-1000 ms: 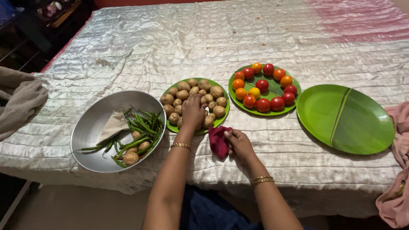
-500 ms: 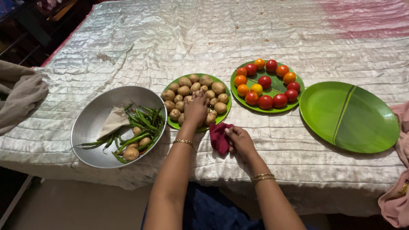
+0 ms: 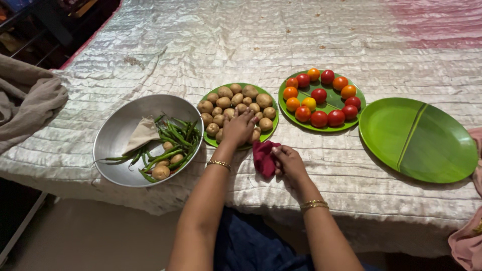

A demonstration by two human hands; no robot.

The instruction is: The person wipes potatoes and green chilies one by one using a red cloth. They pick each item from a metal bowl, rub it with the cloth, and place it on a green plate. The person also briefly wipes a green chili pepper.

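While both hands sit at the near table edge, status as follows:
left hand (image 3: 239,128): palm down on the potatoes (image 3: 236,106), fingers curled over the ones at the near rim; whether one is actually pinched, cannot tell
right hand (image 3: 287,161): fingers closed on the dark red cloth (image 3: 263,156), pressing it against the table
dark red cloth: bunched, lying on the silver tablecloth (image 3: 281,40) just below the potato plate, between the two hands
potato plate (image 3: 271,101): round, green, heaped with small brown potatoes, centre of the row
steel bowl (image 3: 120,135): left of the potato plate, almost touching it; holds green chillies (image 3: 170,143), a few potatoes and a folded beige cloth (image 3: 142,133)
tomato plate (image 3: 326,106): green, right of the potatoes; red, orange and yellow tomatoes (image 3: 320,95) in a ring with one in the middle
large green plate (image 3: 416,138): far right, oval, one rib line across it
wrists: gold bangles on both
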